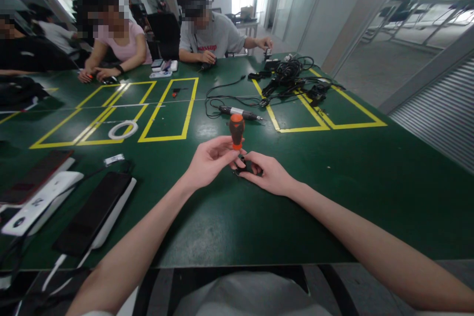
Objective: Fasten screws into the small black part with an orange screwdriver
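Observation:
In the head view my left hand (212,162) is closed on a short screwdriver (237,131) with a black and orange handle. The screwdriver stands upright, its handle on top and its lower end among my fingers. My right hand (269,173) is closed on a small black part (241,170) on the green table, directly under the screwdriver. Fingers cover most of that part, so its kind is unclear. Just beyond my hands lies a pen-shaped electric screwdriver (240,112) with a grey and black body and a cable.
Tangled black cables (287,76) lie at the back right. A white tape roll (123,130) rests on the left among yellow tape outlines. Phones (92,212) and white power banks (42,202) occupy the near left. Two people sit across the green table (333,197), handling small items.

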Motion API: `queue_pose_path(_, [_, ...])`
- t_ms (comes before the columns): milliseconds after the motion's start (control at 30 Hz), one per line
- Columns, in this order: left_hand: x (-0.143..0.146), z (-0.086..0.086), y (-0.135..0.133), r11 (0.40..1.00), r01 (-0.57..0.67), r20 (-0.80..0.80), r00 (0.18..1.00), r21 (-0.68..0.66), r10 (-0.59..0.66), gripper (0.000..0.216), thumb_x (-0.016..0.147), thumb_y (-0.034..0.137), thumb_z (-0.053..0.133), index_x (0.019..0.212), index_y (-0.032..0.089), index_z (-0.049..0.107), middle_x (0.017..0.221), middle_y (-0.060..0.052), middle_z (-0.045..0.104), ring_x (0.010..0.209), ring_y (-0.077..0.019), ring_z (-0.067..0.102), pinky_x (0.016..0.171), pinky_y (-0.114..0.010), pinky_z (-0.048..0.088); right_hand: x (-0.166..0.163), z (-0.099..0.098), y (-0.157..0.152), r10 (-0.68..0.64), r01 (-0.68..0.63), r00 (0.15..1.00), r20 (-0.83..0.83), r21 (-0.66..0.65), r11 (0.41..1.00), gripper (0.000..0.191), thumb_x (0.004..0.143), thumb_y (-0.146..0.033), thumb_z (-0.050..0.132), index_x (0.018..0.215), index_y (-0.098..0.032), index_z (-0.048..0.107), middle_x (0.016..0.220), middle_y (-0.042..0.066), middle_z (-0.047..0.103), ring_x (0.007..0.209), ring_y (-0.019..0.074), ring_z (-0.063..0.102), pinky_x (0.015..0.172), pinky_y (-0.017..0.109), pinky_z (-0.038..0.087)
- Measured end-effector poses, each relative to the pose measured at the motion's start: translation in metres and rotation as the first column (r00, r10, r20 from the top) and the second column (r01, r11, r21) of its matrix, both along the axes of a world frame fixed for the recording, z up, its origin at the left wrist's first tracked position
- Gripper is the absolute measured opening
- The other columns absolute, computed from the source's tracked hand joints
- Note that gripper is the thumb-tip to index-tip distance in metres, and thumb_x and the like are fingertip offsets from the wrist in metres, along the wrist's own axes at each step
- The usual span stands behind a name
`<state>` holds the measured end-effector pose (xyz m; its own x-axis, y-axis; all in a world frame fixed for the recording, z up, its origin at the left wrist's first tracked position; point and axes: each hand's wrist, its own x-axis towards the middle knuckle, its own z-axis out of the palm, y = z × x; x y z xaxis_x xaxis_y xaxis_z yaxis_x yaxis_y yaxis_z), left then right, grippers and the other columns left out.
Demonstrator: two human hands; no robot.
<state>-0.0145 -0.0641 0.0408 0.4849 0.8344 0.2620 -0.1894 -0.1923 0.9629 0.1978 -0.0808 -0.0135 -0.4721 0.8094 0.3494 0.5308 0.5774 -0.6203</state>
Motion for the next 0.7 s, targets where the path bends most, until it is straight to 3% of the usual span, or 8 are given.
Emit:
queue_pose_path(167, [0.0016,-0.0015,-0.0005,1.0,-0.008,0.057,0.998,-0.013,0.009,0.044,0.084,0.033,0.085,0.114,0.02,0.054,0.094,-0.002,0.077,0.066,-0.0147,0.076,0.06,-0.023,0.059,0.0011,0.0003,-0.0001,0.012,-0.012,1.0,-0.005,0.009,1.0,0.018,0.095,-0.033,0.069,0.106,-0.02,0.062,0.077,-0.002,0.057,0.061,0.013,0.051,0.06,0.026,0.039])
queue_pose_path(267, [0.0022,-0.0003,-0.0005,1.0,-0.009,0.034,0.999,-0.028,0.01,0.049,0.083,0.033,0.084,0.122,0.018,0.059,0.091,-0.003,0.077,0.066,-0.0142,0.076,0.059,-0.022,0.059,0.0019,0.0007,0.0003,0.014,-0.014,1.0,-0.003,0.006,1.0,0.019,0.095,-0.032,0.069,0.107,-0.019,0.062,0.077,-0.002,0.057,0.061,0.013,0.051,0.06,0.026,0.039])
queue_pose_path(433, [0.002,0.0028,-0.0025,0.999,-0.03,-0.009,1.0,-0.027,0.03,0.034,0.083,0.032,0.085,0.102,0.015,0.062,0.089,-0.004,0.077,0.066,-0.014,0.075,0.061,-0.022,0.059,0.001,0.0017,0.0005,0.016,-0.016,1.0,0.011,-0.009,1.0,0.019,0.095,-0.031,0.069,0.108,-0.019,0.062,0.08,-0.001,0.059,0.062,0.0132,0.052,0.06,0.026,0.039])
queue_pose_path(533, [0.0017,0.0025,-0.0023,0.999,-0.033,0.025,0.999,-0.029,0.033,0.042,0.082,0.032,0.086,0.109,0.018,0.057,0.09,-0.002,0.078,0.064,-0.0138,0.075,0.059,-0.022,0.058,0.0002,0.0016,0.0006,0.011,-0.01,1.0,0.006,-0.015,1.0,0.019,0.095,-0.032,0.069,0.108,-0.019,0.062,0.08,-0.001,0.059,0.062,0.0131,0.052,0.061,0.026,0.04])
queue_pose_path(700, [0.0008,0.0022,-0.001,0.999,-0.033,-0.02,0.999,-0.012,0.032,0.037,0.086,0.032,0.081,0.114,0.013,0.067,0.094,-0.008,0.079,0.067,-0.0134,0.073,0.063,-0.024,0.058,0.0009,0.0011,0.0007,0.012,-0.012,1.0,0.011,-0.007,1.0,0.017,0.095,-0.032,0.069,0.105,-0.02,0.062,0.081,-0.001,0.059,0.063,0.0139,0.053,0.061,0.027,0.04])
